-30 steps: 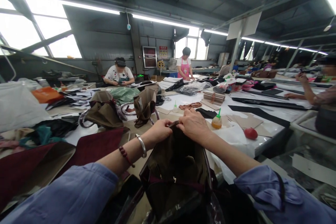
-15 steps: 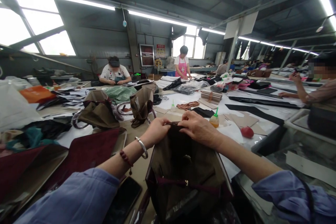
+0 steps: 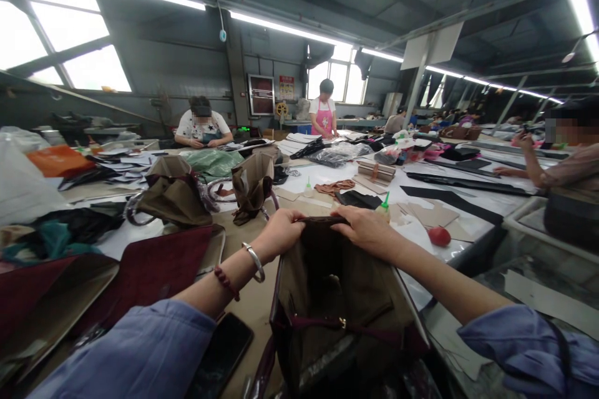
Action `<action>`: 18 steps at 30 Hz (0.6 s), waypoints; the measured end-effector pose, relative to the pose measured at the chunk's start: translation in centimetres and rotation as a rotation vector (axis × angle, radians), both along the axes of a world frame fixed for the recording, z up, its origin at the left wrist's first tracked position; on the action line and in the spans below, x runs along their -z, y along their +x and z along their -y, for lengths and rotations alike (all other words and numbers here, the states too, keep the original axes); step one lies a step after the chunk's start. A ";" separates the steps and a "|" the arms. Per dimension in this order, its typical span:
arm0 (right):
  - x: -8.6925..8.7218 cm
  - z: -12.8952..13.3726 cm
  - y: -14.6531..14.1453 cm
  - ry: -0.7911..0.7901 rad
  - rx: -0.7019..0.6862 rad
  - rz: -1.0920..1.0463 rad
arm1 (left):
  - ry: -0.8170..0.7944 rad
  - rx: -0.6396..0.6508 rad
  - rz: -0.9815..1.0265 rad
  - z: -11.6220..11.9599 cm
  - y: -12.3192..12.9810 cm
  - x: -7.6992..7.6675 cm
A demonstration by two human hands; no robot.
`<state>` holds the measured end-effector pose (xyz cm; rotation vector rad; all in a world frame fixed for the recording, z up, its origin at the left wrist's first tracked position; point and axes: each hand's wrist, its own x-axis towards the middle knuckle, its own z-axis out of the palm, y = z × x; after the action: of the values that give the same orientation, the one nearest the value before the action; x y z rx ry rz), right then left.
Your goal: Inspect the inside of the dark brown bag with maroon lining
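A handbag with a brown lining and dark red trim stands open in front of me, its mouth facing me. My left hand pinches the left part of its far rim, thumb and fingers closed on the edge. The right part of that rim is gripped by my right hand, with the fingers over the outside. A dark red strap with a small gold clasp crosses the near side of the opening. The bag's bottom is dark and cannot be made out.
A phone lies left of the bag. Beyond are two brown bag bodies, dark red panels, a red round object and a green-tipped glue bottle. Co-workers sit or stand across and at right.
My right hand has slid right along the rim, away from my left hand, and lies flatter. The bag has shifted slightly right. My left hand keeps its hold.
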<state>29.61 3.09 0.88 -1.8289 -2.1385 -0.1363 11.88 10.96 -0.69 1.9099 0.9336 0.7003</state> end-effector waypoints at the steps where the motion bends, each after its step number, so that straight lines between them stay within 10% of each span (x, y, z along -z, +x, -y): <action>1: 0.1 -0.1 0.3 -0.033 0.015 -0.012 | -0.014 0.007 0.004 0.0 0.0 -0.1; 11: -0.4 0.2 0.5 -0.032 0.082 0.014 | -0.129 0.018 0.007 0.0 0.2 -1.3; 18: -0.5 0.3 0.3 0.194 -0.117 0.084 | -0.169 0.027 0.000 0.4 0.9 -1.6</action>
<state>29.96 2.82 1.35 -1.6120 -2.1963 -0.3848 12.81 10.52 0.94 1.7707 0.9354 0.5864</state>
